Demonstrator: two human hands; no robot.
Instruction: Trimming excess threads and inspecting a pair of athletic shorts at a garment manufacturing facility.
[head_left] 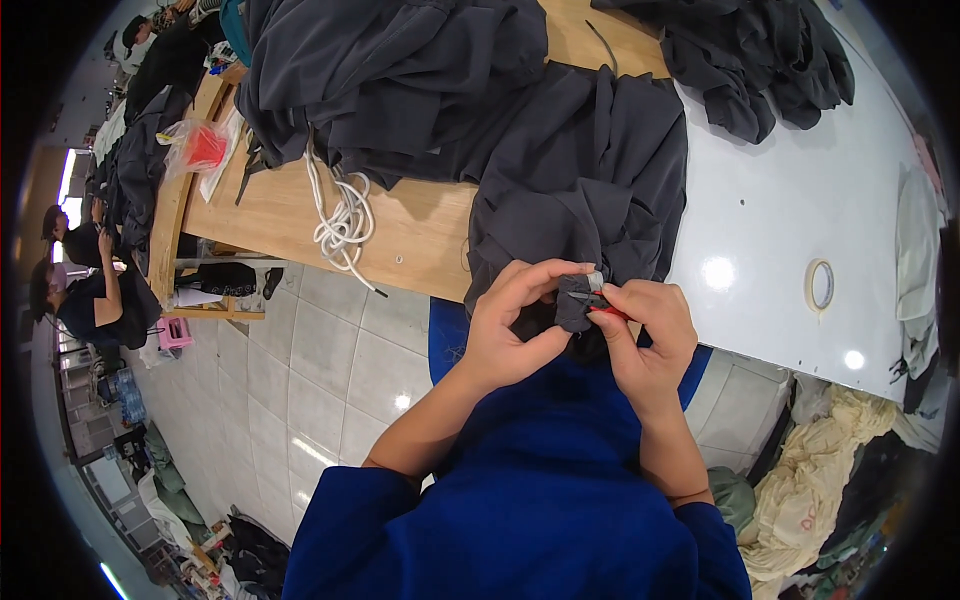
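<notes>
My left hand [507,322] is closed on a bunched edge of a dark grey garment [570,190], its thumb and forefinger on either side of the fold. A small pale tag [596,281] shows at the top of that fold. In my right hand [650,325] is a pair of small red-handled thread snips [608,310], pinched between thumb and fingers. Their metal tip points left and lies against the gathered cloth. The rest of the garment spreads up over the table edge, and my fingers partly cover the spot being handled.
A big heap of dark grey cloth [390,80] covers the wooden table [420,235], with a bundle of white cord [345,225] beside it. On the white tabletop [800,200] at right are a tape roll [820,285] and more dark garments [750,60]. Cream fabric [810,480] lies below.
</notes>
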